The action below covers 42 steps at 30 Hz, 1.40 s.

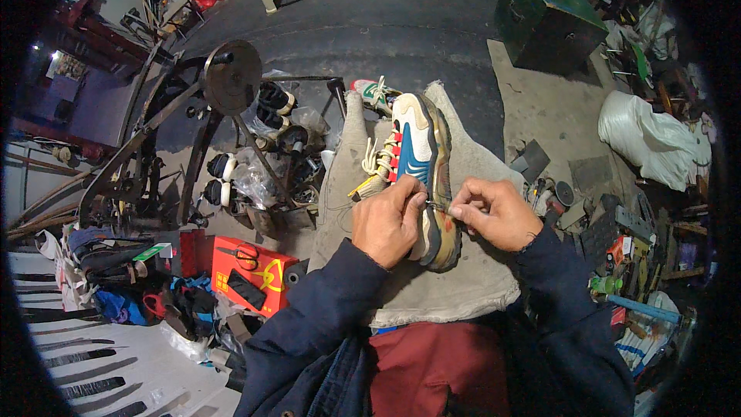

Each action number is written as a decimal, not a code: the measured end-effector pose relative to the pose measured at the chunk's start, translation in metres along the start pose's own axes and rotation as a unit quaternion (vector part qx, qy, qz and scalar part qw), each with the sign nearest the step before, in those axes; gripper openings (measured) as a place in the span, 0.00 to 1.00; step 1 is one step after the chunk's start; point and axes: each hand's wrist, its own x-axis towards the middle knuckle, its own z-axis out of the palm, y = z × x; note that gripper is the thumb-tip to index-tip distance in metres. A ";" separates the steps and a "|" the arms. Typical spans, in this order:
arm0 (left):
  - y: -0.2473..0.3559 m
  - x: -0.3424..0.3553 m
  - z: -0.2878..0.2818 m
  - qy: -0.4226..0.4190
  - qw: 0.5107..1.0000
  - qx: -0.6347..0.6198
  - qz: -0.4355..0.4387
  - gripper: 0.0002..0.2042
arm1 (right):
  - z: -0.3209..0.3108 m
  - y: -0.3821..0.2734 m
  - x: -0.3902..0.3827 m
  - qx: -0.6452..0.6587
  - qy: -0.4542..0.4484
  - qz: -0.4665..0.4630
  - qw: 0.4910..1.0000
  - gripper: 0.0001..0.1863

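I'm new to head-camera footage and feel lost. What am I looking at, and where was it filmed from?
There is no machine holding anything: these are a person's bare left hand and right hand, in dark blue sleeves. A fisheye camera on the head looks down, so straight edges bend near the rim. A white, blue and tan lace-up shoe lies on a grey cloth over the lap. Both hands' fingertips are at its sole edge; the thin dark thing between them is too small to identify. To the left, dark-handled scissors lie on a red box with yellow markings.
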 end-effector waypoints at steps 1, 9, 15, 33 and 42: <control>0.000 0.000 0.000 0.002 1.000 0.003 -0.001 0.04 | 0.003 0.003 -0.001 0.107 -0.025 0.055 0.992 0.08; -0.001 0.000 0.000 0.000 1.000 0.009 -0.001 0.04 | -0.125 0.054 -0.048 0.694 0.276 -0.162 0.645 0.21; -0.003 0.000 0.000 -0.001 1.000 0.006 -0.006 0.06 | -0.158 0.052 -0.094 0.377 0.522 -0.198 0.739 0.26; -0.005 -0.004 -0.003 -0.014 0.999 -0.024 -0.020 0.06 | 0.049 0.014 0.001 -0.081 0.174 -0.125 0.973 0.07; -0.005 -0.004 -0.003 -0.004 0.999 -0.030 -0.015 0.05 | 0.045 0.019 0.000 0.130 0.148 0.003 0.980 0.04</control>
